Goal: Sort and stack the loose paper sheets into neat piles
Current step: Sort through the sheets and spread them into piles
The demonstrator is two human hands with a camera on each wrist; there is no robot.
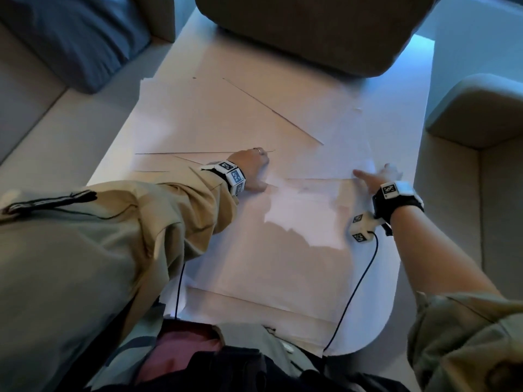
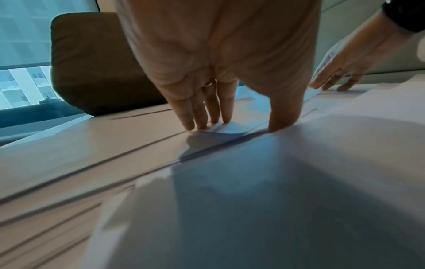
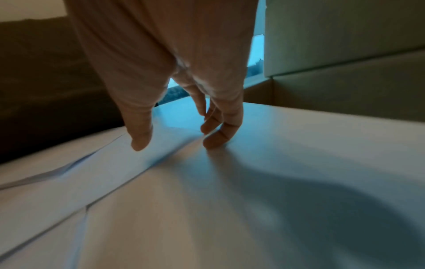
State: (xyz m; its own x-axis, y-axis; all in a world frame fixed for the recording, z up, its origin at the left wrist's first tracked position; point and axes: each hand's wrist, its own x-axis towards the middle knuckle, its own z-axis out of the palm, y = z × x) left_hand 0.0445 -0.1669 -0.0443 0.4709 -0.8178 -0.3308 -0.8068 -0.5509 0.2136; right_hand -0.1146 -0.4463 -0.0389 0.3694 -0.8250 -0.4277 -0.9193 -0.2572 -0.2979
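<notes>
Several loose white paper sheets (image 1: 226, 117) lie overlapping across a white table (image 1: 393, 321). One large sheet (image 1: 297, 236) lies nearest me. My left hand (image 1: 254, 168) presses straight fingers (image 2: 207, 116) and thumb down on overlapping sheet edges (image 2: 230, 131) near the table's middle. My right hand (image 1: 379, 174) reaches to the right side; its fingertips (image 3: 216, 142) touch a sheet (image 3: 276, 145) while the thumb hovers just above the paper. In the left wrist view the right hand (image 2: 340, 72) shows beyond. Neither hand holds a sheet.
A brown cushioned seat (image 1: 311, 29) butts against the table's far end. A beige sofa arm (image 1: 481, 108) stands at the right, a blue cushion (image 1: 79, 38) on a bench at the far left. A black cable (image 1: 356, 287) hangs from the right wrist over the paper.
</notes>
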